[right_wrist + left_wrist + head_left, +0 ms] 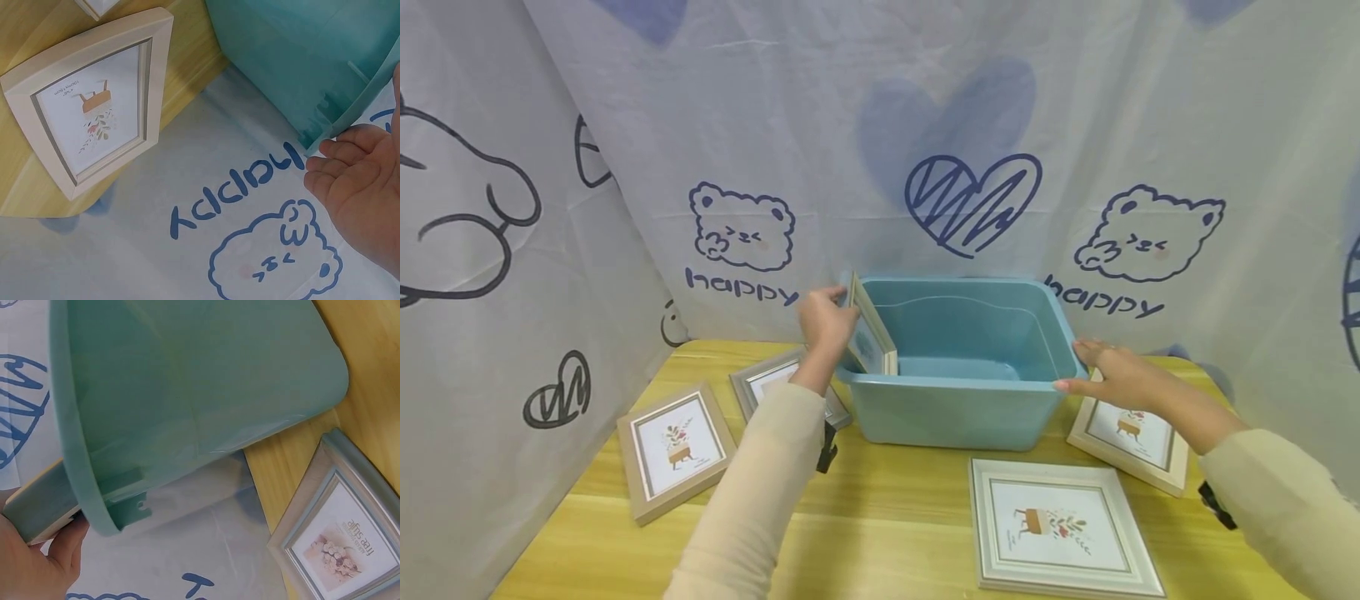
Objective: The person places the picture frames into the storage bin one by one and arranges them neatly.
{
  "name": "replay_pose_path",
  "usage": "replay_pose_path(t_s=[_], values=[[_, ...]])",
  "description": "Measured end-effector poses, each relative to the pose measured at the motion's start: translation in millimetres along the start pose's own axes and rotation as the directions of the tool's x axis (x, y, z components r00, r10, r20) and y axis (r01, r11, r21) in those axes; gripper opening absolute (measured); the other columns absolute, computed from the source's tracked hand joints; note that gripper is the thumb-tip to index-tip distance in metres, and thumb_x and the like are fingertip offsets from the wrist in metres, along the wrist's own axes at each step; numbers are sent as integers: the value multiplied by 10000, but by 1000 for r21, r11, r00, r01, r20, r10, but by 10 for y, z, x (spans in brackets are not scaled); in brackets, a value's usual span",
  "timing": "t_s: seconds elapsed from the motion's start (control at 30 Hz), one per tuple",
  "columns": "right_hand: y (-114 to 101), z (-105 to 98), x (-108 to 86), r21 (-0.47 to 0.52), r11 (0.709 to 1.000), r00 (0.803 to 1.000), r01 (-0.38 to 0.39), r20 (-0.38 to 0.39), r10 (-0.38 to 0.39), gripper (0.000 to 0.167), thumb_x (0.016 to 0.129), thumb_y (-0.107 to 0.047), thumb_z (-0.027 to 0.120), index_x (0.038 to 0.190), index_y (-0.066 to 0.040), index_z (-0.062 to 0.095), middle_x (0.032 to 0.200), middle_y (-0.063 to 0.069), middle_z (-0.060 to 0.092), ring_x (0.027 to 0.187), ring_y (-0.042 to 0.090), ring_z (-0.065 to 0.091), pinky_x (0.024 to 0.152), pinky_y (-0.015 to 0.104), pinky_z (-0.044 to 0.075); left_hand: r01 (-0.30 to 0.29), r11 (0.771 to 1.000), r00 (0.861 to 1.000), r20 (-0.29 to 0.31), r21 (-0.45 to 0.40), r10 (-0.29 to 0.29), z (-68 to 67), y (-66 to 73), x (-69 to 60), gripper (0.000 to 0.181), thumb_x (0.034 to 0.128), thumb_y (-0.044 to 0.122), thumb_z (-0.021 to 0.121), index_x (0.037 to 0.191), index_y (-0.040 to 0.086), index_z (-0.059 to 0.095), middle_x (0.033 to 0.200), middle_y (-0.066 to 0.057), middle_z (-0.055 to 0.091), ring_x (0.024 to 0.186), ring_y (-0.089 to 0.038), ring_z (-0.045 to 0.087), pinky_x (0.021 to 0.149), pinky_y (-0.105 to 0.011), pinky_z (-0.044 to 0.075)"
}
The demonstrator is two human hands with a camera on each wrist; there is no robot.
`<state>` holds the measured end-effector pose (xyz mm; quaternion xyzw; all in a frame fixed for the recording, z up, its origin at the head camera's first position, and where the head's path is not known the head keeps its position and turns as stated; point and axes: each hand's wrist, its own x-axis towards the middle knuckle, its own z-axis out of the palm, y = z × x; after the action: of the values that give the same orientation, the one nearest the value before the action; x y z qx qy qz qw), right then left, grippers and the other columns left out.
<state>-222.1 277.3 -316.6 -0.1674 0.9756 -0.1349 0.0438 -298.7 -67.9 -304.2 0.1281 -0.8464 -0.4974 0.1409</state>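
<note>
A blue-green plastic bin (955, 417) stands upright at the back of the wooden table. My left hand (827, 315) grips the edge of a picture frame (874, 332), which leans tilted inside the bin's left end. In the left wrist view, that frame's edge (44, 503) shows between thumb and fingers beyond the bin's rim (72, 425). My right hand (1116, 379) holds the bin's right rim. From the right wrist view, its fingers (344, 156) lie loosely curled under the rim, with the thumb mostly cut off by the view's edge.
Around the bin lie several picture frames: a beige one (634, 454) at left, a grey one (743, 392) behind my left arm, a white one (988, 546) in front, and a cream one (1178, 467) under my right forearm. A printed cloth (850, 125) hangs behind.
</note>
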Motion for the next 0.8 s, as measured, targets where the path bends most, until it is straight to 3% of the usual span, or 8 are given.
replay_pose_path(t_s=[0.1, 0.27, 0.8], values=[[1, 8, 4, 0, 1000, 1000, 9, -6, -9, 877, 865, -517, 559, 1341, 177, 312, 1400, 382, 266, 1282, 555, 259, 1033, 640, 270, -7, 999, 1000, -9, 47, 8, 40, -23, 4, 409, 786, 12, 663, 1185, 96, 626, 1241, -114, 615, 1005, -246, 646, 781, -293, 563], [8, 17, 5, 10, 1000, 1000, 3, -7, -3, 882, 860, -513, 571, 1345, 175, 306, 1400, 385, 261, 1279, 559, 257, 1025, 646, 275, -34, 991, 999, -6, 129, 35, 102, -49, 0, 392, 798, 44, 675, 1182, 102, 625, 1239, -105, 617, 1045, -248, 635, 842, -307, 549], [0, 6, -2, 7, 1000, 1000, 0, -6, 0, 883, 860, -512, 572, 1337, 183, 310, 1399, 386, 257, 1283, 558, 250, 1037, 638, 262, -69, 977, 996, -33, 201, 77, 195, -31, -19, 379, 828, 23, 626, 1202, 78, 607, 1223, -129, 622, 960, -246, 665, 729, -274, 568]])
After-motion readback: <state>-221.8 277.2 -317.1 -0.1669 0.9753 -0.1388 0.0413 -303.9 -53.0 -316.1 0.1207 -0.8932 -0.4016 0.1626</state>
